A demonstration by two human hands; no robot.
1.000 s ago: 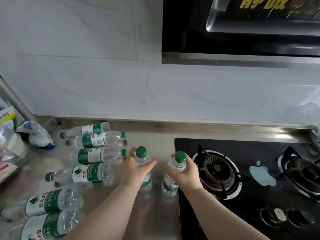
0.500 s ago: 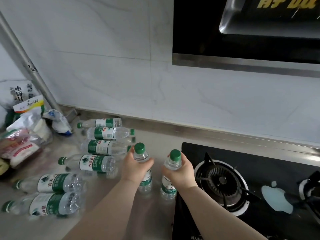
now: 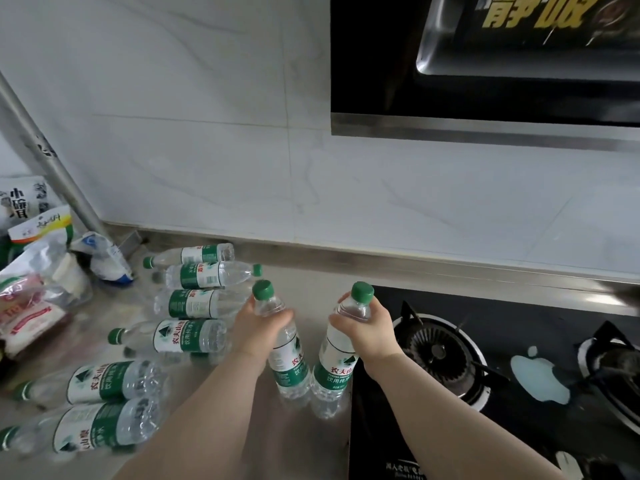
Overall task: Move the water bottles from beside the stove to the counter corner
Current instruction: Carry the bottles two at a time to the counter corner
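Beside the black gas stove (image 3: pixel 381 427), two clear green-capped plastic bottles (image 3: pixel 289 358) were clasped in the fingers (image 3: pixel 282 316) of left hand (image 3: pixel 258 327) and right hand (image 3: pixel 367 327), awaiting carriage to the corner.

The single head-worn camera looks forward and down over the steel counter (image 3: pixel 308 448), facing the far tiled wall (image 3: pixel 207 150). It sits close, with the stove (image 3: pixel 540 327) at right and the counter's corner far left.

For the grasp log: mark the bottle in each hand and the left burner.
Left-hand bottle (image 3: pixel 291 368), head view, on its label.
Right-hand bottle (image 3: pixel 335 370), head view, on its label.
Left burner (image 3: pixel 434 349), head view, on its centre.
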